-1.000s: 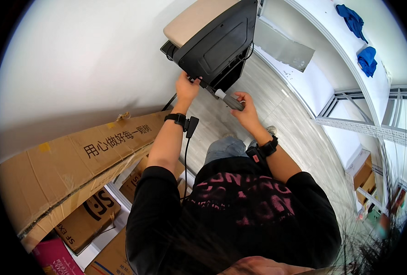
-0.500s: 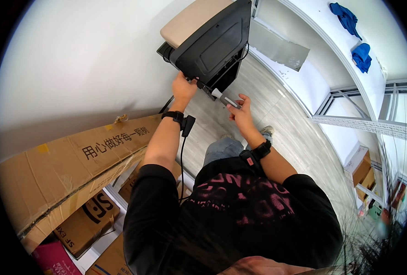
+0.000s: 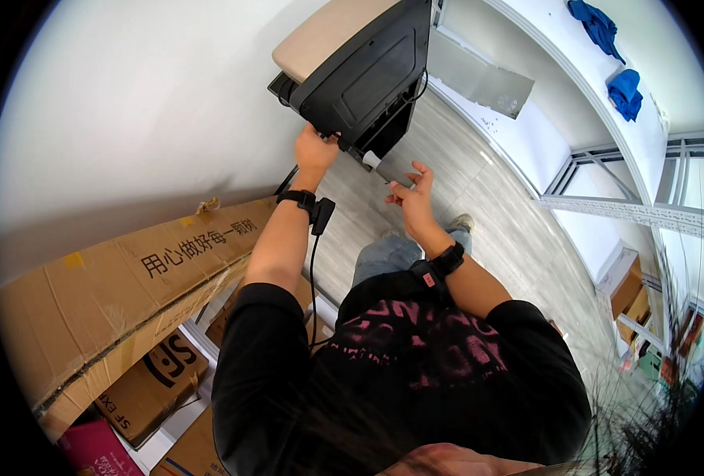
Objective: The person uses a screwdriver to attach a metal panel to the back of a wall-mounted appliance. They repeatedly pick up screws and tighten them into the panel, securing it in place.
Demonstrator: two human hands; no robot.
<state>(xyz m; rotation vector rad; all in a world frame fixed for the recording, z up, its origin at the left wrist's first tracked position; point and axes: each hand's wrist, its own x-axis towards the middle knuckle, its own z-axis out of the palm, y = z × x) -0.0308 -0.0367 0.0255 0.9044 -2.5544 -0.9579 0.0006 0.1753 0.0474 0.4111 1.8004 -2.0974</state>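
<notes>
A tan padded cushion (image 3: 328,36) sits on a black plastic shell (image 3: 364,75), tilted beside the white wall. My left hand (image 3: 315,152) has its fingers closed on the shell's lower edge; the fingertips are partly hidden. In my right hand (image 3: 415,197) is a slim grey-handled brush (image 3: 389,170), pinched between the fingers. Its flared white tip points at the shell's bottom corner; whether it touches is too small to tell. Below the shell a dark open frame (image 3: 395,131) shows, and a black cable (image 3: 423,89) loops along its right side.
A long cardboard box (image 3: 130,278) lies along the wall at my left, with a smaller carton (image 3: 157,389) and a pink box (image 3: 94,452) under it. White shelving (image 3: 558,75) curves along the right, with blue cloths (image 3: 625,94) on it. A black cord (image 3: 314,289) hangs from my left wrist.
The brush has turned in my right fingers: the pale strip seen on its handle before no longer shows. My left hand keeps its place on the shell's edge. The view has shifted slightly.
</notes>
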